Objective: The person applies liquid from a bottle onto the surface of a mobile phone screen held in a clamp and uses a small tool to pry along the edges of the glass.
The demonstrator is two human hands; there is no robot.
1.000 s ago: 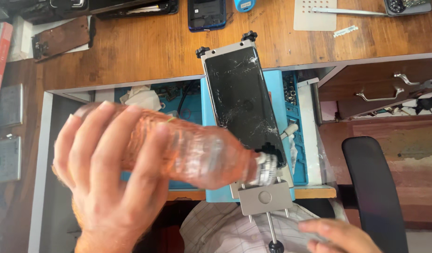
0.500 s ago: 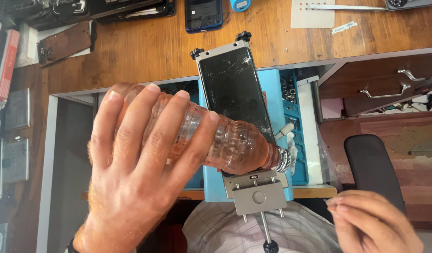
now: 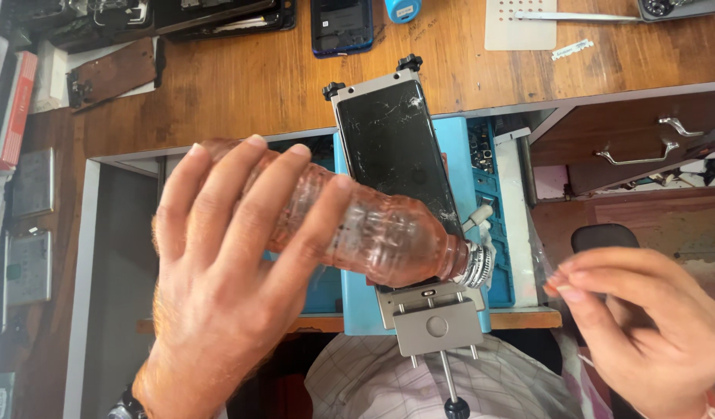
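My left hand [image 3: 226,279] grips a clear ribbed plastic bottle [image 3: 381,233] laid almost flat. Its threaded neck [image 3: 478,265] points right, just over the lower end of a phone. That phone [image 3: 396,159] has a cracked black screen and sits clamped in a grey metal holder [image 3: 435,322] with black knobs. My right hand [image 3: 644,326] is at the lower right, with its fingertips pinched together near a bit of clear film; whether it holds the film or a small cap I cannot tell.
A blue work mat [image 3: 501,225] with small parts lies under the holder. On the wooden desk [image 3: 241,85] are another phone [image 3: 340,27], a brown plate [image 3: 113,74] and a white card with tweezers [image 3: 528,23]. An open drawer [image 3: 644,147] lies to the right.
The bottle has tipped lower and its neck has moved right, past the phone's bottom edge. My right hand has risen further into view at the lower right.
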